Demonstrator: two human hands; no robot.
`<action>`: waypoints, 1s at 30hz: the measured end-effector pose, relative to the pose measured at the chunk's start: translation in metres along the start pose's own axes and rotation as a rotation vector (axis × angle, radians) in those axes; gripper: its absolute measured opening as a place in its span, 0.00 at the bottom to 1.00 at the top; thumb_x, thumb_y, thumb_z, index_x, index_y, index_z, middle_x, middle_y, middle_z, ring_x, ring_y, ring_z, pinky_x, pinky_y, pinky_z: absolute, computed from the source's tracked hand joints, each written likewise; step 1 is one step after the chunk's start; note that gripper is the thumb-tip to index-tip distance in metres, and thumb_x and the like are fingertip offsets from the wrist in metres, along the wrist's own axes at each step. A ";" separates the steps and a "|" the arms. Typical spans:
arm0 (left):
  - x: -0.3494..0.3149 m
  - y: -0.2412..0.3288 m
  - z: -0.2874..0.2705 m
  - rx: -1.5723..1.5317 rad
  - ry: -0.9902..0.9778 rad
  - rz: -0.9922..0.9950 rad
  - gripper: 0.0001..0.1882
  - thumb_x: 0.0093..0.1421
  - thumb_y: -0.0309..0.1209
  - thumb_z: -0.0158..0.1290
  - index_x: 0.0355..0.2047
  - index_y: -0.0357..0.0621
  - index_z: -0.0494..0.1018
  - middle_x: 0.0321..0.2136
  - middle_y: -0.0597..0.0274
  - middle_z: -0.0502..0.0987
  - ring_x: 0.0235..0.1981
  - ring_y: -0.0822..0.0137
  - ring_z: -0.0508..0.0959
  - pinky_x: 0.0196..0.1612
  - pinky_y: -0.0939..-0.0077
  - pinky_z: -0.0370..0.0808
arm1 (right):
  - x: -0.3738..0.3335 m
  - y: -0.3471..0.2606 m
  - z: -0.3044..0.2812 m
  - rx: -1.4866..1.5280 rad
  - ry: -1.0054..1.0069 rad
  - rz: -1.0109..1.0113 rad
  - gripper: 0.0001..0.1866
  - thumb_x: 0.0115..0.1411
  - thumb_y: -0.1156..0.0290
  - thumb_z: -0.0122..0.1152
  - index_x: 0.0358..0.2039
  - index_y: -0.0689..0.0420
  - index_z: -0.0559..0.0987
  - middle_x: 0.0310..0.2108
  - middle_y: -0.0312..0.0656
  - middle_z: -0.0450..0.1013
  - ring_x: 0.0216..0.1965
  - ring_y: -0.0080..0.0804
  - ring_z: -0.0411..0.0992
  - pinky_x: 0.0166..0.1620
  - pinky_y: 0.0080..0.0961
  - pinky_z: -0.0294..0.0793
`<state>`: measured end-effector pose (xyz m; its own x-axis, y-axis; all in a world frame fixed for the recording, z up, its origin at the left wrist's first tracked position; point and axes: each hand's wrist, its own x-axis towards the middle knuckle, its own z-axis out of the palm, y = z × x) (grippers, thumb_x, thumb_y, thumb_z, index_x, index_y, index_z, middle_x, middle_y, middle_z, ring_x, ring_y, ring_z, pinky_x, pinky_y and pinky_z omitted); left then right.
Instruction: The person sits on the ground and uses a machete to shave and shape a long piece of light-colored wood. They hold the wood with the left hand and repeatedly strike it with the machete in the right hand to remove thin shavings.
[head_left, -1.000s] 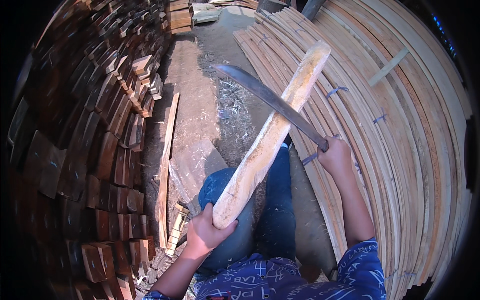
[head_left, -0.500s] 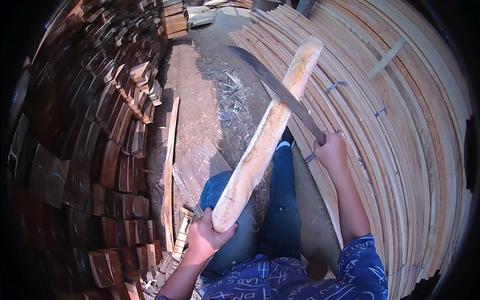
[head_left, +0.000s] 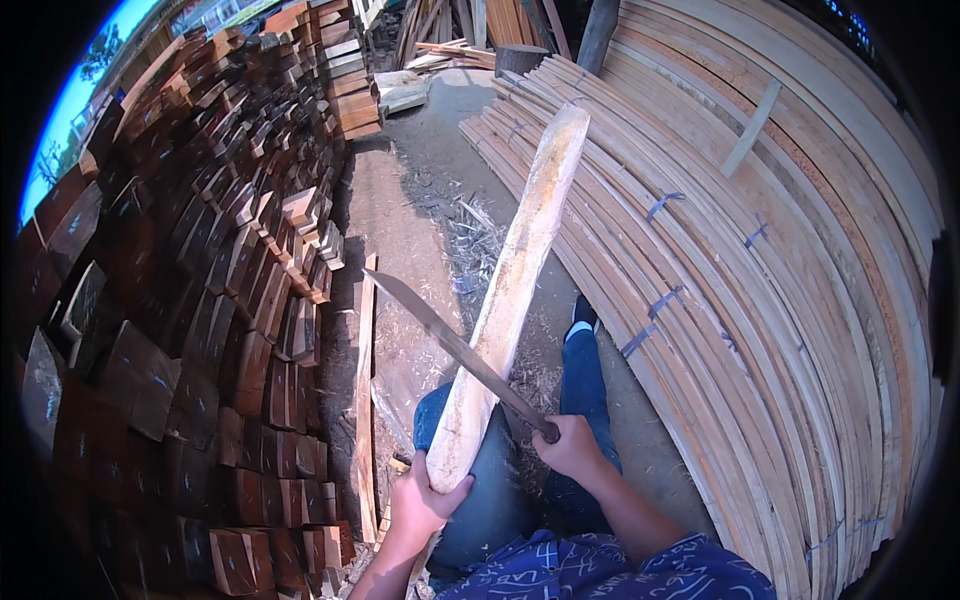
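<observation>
The left grip (head_left: 418, 508) holds 1 pale board (head_left: 530, 225), the right grip (head_left: 576, 448) 1 long blade (head_left: 460, 350) crossing it.

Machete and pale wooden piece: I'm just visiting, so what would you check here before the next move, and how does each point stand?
1. Left hand gripping the near end of the wooden piece: ok.
2. Right hand closed around the handle of the machete: ok.
3. Left hand apart from the blade: ok; the blade crosses the wood farther up.
4. Left knee well away from the blade: probably not ok; it shows close to where blade and wood cross.
5. Hands gloved: not ok; both are bare.
6. Blade touching the wood: cannot tell from this single view.
</observation>
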<state>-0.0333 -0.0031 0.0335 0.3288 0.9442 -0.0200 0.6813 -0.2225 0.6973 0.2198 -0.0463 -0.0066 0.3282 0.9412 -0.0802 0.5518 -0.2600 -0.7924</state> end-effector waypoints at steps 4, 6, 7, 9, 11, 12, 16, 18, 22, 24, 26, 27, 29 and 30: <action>0.000 -0.004 -0.009 0.146 -0.044 0.020 0.34 0.46 0.53 0.66 0.34 0.31 0.69 0.21 0.37 0.77 0.26 0.40 0.80 0.30 0.54 0.77 | -0.045 0.005 0.027 0.517 -0.219 0.291 0.13 0.53 0.71 0.68 0.19 0.60 0.73 0.12 0.35 0.67 0.17 0.23 0.69 0.22 0.29 0.66; 0.000 -0.007 -0.007 0.145 -0.101 0.009 0.35 0.45 0.54 0.66 0.36 0.32 0.70 0.22 0.36 0.78 0.27 0.40 0.81 0.32 0.54 0.78 | -0.053 -0.008 0.007 0.567 -0.245 0.425 0.12 0.54 0.70 0.67 0.20 0.59 0.74 0.14 0.35 0.69 0.19 0.22 0.68 0.25 0.27 0.66; -0.008 -0.010 -0.006 0.130 -0.114 0.003 0.35 0.45 0.54 0.66 0.36 0.32 0.70 0.22 0.36 0.78 0.28 0.40 0.81 0.33 0.54 0.78 | -0.050 -0.006 -0.003 0.435 -0.155 0.300 0.12 0.54 0.69 0.67 0.20 0.60 0.74 0.14 0.35 0.69 0.19 0.21 0.67 0.26 0.25 0.66; -0.029 -0.019 -0.002 0.086 -0.118 -0.006 0.36 0.44 0.55 0.66 0.37 0.33 0.70 0.23 0.37 0.78 0.28 0.40 0.81 0.33 0.55 0.79 | -0.039 -0.021 -0.035 0.355 -0.080 0.287 0.13 0.54 0.68 0.68 0.21 0.60 0.75 0.15 0.35 0.70 0.18 0.21 0.67 0.26 0.25 0.66; -0.043 -0.022 0.001 0.185 -0.219 -0.049 0.37 0.43 0.60 0.64 0.36 0.37 0.70 0.23 0.41 0.79 0.27 0.43 0.81 0.33 0.55 0.79 | -0.028 -0.021 -0.059 0.324 -0.010 0.238 0.13 0.54 0.68 0.68 0.20 0.59 0.75 0.15 0.35 0.70 0.18 0.21 0.67 0.25 0.25 0.67; -0.046 -0.025 0.005 0.191 -0.209 -0.018 0.37 0.42 0.60 0.65 0.35 0.37 0.70 0.23 0.42 0.79 0.27 0.44 0.81 0.33 0.55 0.79 | -0.022 -0.020 -0.067 0.313 0.017 0.216 0.13 0.54 0.68 0.68 0.20 0.59 0.75 0.15 0.35 0.70 0.18 0.21 0.67 0.24 0.25 0.67; -0.043 -0.031 0.011 0.209 -0.182 0.019 0.37 0.41 0.60 0.65 0.34 0.38 0.69 0.23 0.43 0.79 0.27 0.44 0.81 0.33 0.55 0.79 | 0.003 -0.018 -0.087 0.524 -0.037 0.354 0.12 0.56 0.71 0.67 0.21 0.57 0.71 0.14 0.34 0.66 0.14 0.21 0.66 0.17 0.23 0.62; -0.045 -0.032 0.011 0.209 -0.242 -0.084 0.36 0.39 0.55 0.68 0.36 0.37 0.71 0.26 0.43 0.80 0.30 0.45 0.82 0.36 0.57 0.80 | -0.006 -0.016 -0.081 0.655 -0.067 0.452 0.13 0.56 0.73 0.66 0.23 0.57 0.70 0.14 0.33 0.65 0.13 0.21 0.64 0.17 0.23 0.61; -0.048 -0.034 0.006 0.148 -0.248 -0.186 0.30 0.39 0.45 0.71 0.34 0.38 0.70 0.28 0.46 0.81 0.33 0.48 0.84 0.37 0.60 0.80 | -0.041 0.011 -0.059 0.789 -0.213 0.562 0.13 0.56 0.77 0.65 0.24 0.57 0.67 0.14 0.33 0.62 0.13 0.20 0.62 0.17 0.22 0.60; -0.043 -0.036 0.005 0.133 -0.241 -0.156 0.29 0.38 0.43 0.71 0.33 0.38 0.70 0.28 0.46 0.82 0.33 0.50 0.84 0.37 0.61 0.81 | -0.054 0.012 -0.058 0.903 -0.276 0.569 0.13 0.56 0.78 0.65 0.24 0.56 0.67 0.13 0.32 0.61 0.13 0.20 0.62 0.17 0.22 0.59; -0.043 -0.037 0.007 0.113 -0.220 -0.114 0.28 0.38 0.42 0.71 0.32 0.38 0.70 0.29 0.46 0.82 0.34 0.51 0.84 0.37 0.62 0.81 | -0.054 0.011 -0.061 1.033 -0.353 0.569 0.14 0.57 0.78 0.64 0.23 0.55 0.66 0.13 0.31 0.60 0.12 0.20 0.62 0.17 0.22 0.59; -0.045 -0.040 0.008 0.098 -0.222 -0.125 0.28 0.38 0.41 0.71 0.33 0.38 0.70 0.29 0.46 0.82 0.34 0.52 0.84 0.37 0.62 0.81 | -0.053 0.010 -0.065 1.103 -0.402 0.578 0.14 0.58 0.77 0.63 0.22 0.55 0.66 0.12 0.31 0.60 0.12 0.20 0.62 0.17 0.22 0.59; -0.046 -0.043 0.011 0.057 -0.220 -0.138 0.28 0.38 0.41 0.71 0.33 0.38 0.70 0.29 0.46 0.82 0.34 0.52 0.84 0.37 0.63 0.81 | -0.044 0.005 -0.077 1.190 -0.476 0.560 0.15 0.59 0.77 0.62 0.21 0.54 0.65 0.12 0.31 0.59 0.11 0.20 0.61 0.17 0.22 0.59; -0.045 -0.043 0.013 0.002 -0.177 -0.067 0.32 0.37 0.48 0.71 0.31 0.40 0.69 0.25 0.45 0.80 0.28 0.49 0.83 0.31 0.61 0.80 | -0.037 0.001 -0.086 1.200 -0.504 0.530 0.16 0.60 0.76 0.61 0.20 0.54 0.65 0.12 0.30 0.59 0.11 0.21 0.61 0.17 0.23 0.59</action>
<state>-0.0685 -0.0389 -0.0053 0.3925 0.8995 -0.1921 0.7070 -0.1615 0.6885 0.2742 -0.0997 0.0480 -0.1592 0.8326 -0.5305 -0.6153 -0.5039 -0.6062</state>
